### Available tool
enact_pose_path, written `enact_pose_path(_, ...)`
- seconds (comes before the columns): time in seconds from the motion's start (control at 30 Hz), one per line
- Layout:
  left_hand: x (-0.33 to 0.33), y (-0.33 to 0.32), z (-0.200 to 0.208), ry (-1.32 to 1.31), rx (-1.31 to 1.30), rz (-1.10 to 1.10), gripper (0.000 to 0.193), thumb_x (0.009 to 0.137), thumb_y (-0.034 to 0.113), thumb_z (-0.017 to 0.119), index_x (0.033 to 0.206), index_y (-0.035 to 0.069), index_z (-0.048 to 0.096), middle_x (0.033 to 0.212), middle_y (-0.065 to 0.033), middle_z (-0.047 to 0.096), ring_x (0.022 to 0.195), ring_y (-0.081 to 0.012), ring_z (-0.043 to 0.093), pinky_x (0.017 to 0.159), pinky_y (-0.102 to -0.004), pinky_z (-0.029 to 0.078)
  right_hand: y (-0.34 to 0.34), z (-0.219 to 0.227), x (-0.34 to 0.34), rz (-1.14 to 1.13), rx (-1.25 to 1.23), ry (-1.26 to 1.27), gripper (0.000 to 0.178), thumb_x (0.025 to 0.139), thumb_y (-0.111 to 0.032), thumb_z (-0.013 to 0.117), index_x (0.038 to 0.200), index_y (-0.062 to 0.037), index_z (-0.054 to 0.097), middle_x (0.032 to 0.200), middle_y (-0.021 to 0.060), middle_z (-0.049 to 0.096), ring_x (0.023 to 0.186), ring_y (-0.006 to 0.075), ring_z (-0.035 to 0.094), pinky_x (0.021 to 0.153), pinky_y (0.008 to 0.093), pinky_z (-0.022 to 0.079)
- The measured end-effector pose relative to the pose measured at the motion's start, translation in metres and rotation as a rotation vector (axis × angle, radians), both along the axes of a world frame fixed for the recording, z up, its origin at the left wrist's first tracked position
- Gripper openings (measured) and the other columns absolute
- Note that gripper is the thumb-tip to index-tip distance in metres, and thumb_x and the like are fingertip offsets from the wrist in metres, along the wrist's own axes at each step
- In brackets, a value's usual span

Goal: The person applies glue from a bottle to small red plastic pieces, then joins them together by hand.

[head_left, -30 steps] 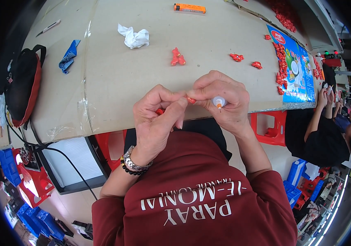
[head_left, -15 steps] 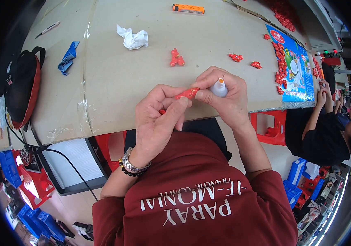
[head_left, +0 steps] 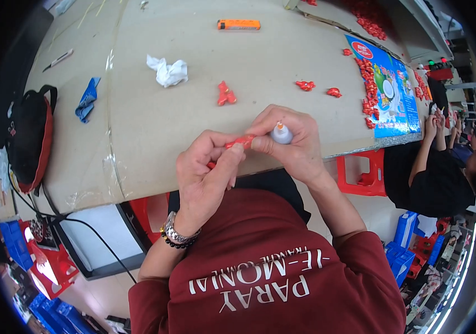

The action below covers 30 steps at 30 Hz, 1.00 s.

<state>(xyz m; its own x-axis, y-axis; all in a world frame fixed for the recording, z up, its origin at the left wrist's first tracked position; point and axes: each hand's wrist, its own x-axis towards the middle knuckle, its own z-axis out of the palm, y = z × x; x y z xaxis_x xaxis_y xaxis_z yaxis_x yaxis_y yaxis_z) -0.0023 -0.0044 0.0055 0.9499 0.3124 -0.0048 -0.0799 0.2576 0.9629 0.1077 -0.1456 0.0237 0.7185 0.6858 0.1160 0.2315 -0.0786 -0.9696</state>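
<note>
From my end, through the head camera, I take the crumpled tissue (head_left: 168, 72) as my landmark on the tan table (head_left: 138, 128). The red piece (head_left: 242, 141) is to its right and nearer the person, held up close to the table's near edge. The left hand (head_left: 198, 172) pinches one end between thumb and fingers, with a second red piece (head_left: 211, 165) tucked in its curled fingers. The right hand (head_left: 300, 142) grips the other end with thumb and fingertip, and also holds a small white bottle (head_left: 281, 134), its orange tip angled up.

I have tabletop to work over between the tissue and the hands. The nearest thing there is a red figure (head_left: 227, 93), right of the tissue. Farther right, past two small red lumps (head_left: 305, 86), a blue sheet (head_left: 402, 111) bounds that side, red pieces lined along its edge. Beyond the tissue, away from the person, is an orange pack (head_left: 239, 24). To its left are a blue cloth (head_left: 87, 100) and, at the table's border, a black-and-red bag (head_left: 32, 136).

Nearer the person than the tissue, past the table edge, I see a red stool (head_left: 374, 183) well to its right; farther right sits a co-worker in black (head_left: 438, 178).
</note>
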Motion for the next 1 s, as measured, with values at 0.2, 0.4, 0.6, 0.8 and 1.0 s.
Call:
enact_pose_path(0.2,0.003,0.001,0.002,0.061,0.097,-0.073,0.018,0.094,0.011,0.056,0.105,-0.003,0.060,0.077,-0.0039,0.062,0.051,-0.0028,0.045,0.047,-0.0174,0.036,-0.008,-0.001,0.005,-0.034,0.028,0.033,0.007,0.076,0.000,0.072,0.082,-0.0010,0.067,0.080,0.0050,0.063,0.074,0.0122,0.057,0.065,0.0248,0.044)
enact_pose_path(0.4,0.007,-0.004,0.003,0.048,-0.016,-0.013,0.018,0.093,0.010,0.056,0.105,-0.003,0.059,0.079,-0.0053,0.063,0.050,-0.0033,0.045,0.046,-0.0177,0.036,-0.005,-0.002,-0.001,-0.085,0.049,-0.117,0.011,0.074,0.002,0.073,0.083,-0.0024,0.068,0.080,0.0050,0.062,0.074,0.0125,0.058,0.064,0.0247,0.045)
enact_pose_path(0.6,0.009,-0.004,0.003,0.082,-0.035,-0.022,0.014,0.092,0.006,0.056,0.103,-0.003,0.058,0.081,-0.0067,0.063,0.049,-0.0034,0.045,0.044,-0.0173,0.035,-0.004,-0.007,0.001,-0.085,0.079,-0.281,0.017,0.069,0.003,0.075,0.082,-0.0033,0.067,0.079,0.0073,0.062,0.070,0.0182,0.061,0.059,0.0277,0.049)
enact_pose_path(0.8,0.009,-0.007,0.006,0.107,-0.111,0.002,0.009,0.090,0.002,0.056,0.097,-0.003,0.058,0.063,0.0007,0.057,0.047,-0.0004,0.044,0.040,-0.0164,0.032,-0.004,-0.008,-0.002,-0.074,0.097,-0.279,0.019,0.068,0.005,0.074,0.083,-0.0043,0.067,0.079,0.0071,0.062,0.069,0.0176,0.061,0.058,0.0272,0.048)
enact_pose_path(1.0,0.008,-0.009,0.002,0.070,-0.166,0.000,0.009,0.090,0.002,0.057,0.097,-0.003,0.058,0.064,-0.0006,0.058,0.048,-0.0013,0.045,0.042,-0.0166,0.033,-0.007,-0.007,-0.003,-0.062,0.088,-0.269,0.020,0.069,0.008,0.071,0.083,-0.0037,0.066,0.081,0.0069,0.062,0.071,0.0168,0.062,0.060,0.0263,0.050)
